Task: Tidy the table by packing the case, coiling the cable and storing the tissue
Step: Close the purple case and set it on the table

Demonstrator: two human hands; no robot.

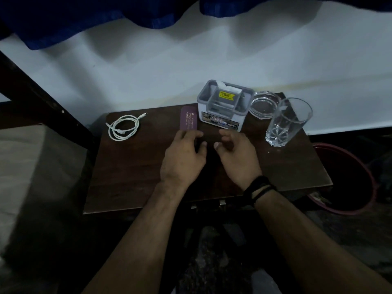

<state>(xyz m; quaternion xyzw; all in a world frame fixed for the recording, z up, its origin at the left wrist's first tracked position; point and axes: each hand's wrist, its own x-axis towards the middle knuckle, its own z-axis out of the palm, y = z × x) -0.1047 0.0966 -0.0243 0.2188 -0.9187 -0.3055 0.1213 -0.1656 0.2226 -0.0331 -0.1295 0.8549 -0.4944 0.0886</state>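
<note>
A purple case point(188, 118) lies closed on the dark wooden table point(135, 179), just left of a grey and white box point(222, 115). White tissue point(228, 88) sticks up from the back of that box. A white cable point(123, 127) lies coiled near the table's far left corner. My left hand point(183, 158) hovers just in front of the case, fingertips near its near end, fingers apart and holding nothing. My right hand point(237, 152) is beside it in front of the box, fingers loosely curled and empty.
A clear glass ashtray point(264, 105) and a tall drinking glass point(284, 122) stand at the table's far right. A red bucket point(350, 177) sits on the floor to the right. A white wall and blue curtain are behind; a pale block stands at the left.
</note>
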